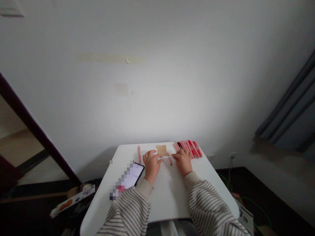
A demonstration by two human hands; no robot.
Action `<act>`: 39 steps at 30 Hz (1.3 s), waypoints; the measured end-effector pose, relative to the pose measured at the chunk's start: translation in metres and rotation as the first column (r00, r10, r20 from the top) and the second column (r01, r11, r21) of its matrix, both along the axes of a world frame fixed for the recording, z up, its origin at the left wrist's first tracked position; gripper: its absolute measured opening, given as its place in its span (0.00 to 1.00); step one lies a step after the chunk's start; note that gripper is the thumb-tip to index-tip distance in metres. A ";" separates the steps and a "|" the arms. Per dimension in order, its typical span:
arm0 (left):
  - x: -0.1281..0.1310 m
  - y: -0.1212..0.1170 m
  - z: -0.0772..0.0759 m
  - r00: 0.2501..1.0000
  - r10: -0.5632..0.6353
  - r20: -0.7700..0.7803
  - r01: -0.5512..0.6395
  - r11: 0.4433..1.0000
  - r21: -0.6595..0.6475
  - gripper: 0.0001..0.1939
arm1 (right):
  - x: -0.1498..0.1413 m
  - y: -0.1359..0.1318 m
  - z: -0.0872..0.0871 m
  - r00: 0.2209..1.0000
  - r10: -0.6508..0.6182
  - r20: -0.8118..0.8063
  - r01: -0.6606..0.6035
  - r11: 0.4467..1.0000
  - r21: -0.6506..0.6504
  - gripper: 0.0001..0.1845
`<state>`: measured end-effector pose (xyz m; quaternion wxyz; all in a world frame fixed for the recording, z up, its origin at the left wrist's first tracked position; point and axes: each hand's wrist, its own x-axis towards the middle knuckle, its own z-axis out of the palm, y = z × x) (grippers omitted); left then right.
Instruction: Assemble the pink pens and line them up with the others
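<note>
A thin white stick (165, 157), which looks like a pen refill, stretches between my two hands above the table. My left hand (152, 164) pinches its left end between thumb and fingers. At its right end, the fingertips of my right hand (182, 161) are closed on it. Below the stick lies a red pen piece (170, 160), partly covered by it. Just beyond is a tan paper square (161, 150). A pink pen (139, 154) lies to the left of my left hand. A row of several pink and red pens (195, 149) sits beyond my right hand, which hides some of them.
The white table (169, 203) stands against the wall. A phone (130, 178) with a lit, partly blurred screen lies by my left forearm. Boxes and green cables (225, 182) are on the floor beside the table. A grey curtain (290, 114) hangs at right.
</note>
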<state>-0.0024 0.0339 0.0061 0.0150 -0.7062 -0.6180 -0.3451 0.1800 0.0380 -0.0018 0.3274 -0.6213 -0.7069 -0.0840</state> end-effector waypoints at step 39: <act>0.008 -0.014 0.003 0.974 0.156 -0.167 -0.169 0.983 -0.071 0.08 | -0.002 -0.001 -0.003 0.999 0.007 -0.039 -0.007 1.000 -0.009 0.11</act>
